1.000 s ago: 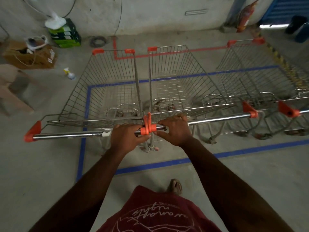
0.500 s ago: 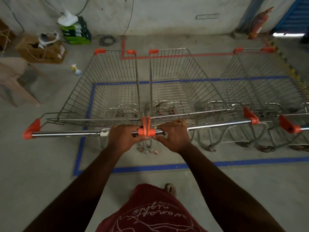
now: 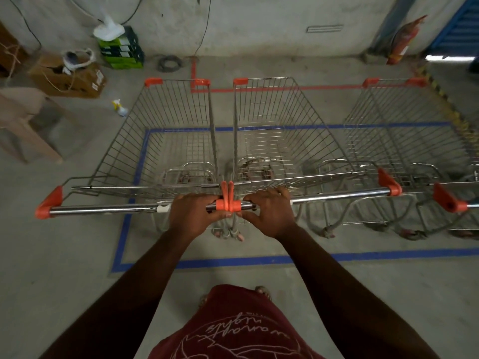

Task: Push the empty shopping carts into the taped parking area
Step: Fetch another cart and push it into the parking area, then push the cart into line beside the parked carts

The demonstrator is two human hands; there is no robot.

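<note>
Two empty wire shopping carts stand side by side in front of me, their orange handle ends touching. My left hand (image 3: pixel 195 213) grips the chrome handle of the left cart (image 3: pixel 166 141). My right hand (image 3: pixel 269 211) grips the handle of the middle cart (image 3: pixel 280 136). Both carts sit over the blue taped rectangle (image 3: pixel 233 260) on the concrete floor; the left cart's left side overhangs the tape's left line. A third empty cart (image 3: pixel 404 130) stands to the right inside the tape, with part of another handle at the frame's right edge.
Red tape (image 3: pixel 285 88) runs along the floor behind the carts. At the back left are a cardboard box (image 3: pixel 67 76), green crates (image 3: pixel 121 51), a small spray bottle (image 3: pixel 119 108) and a beige chair (image 3: pixel 23 123). A fire extinguisher (image 3: pixel 403 40) leans at the back right wall.
Both carts have rolled forward into the blue taped area, and the tape's near line now lies closer to my feet. My hands have kept their grip on the handles.
</note>
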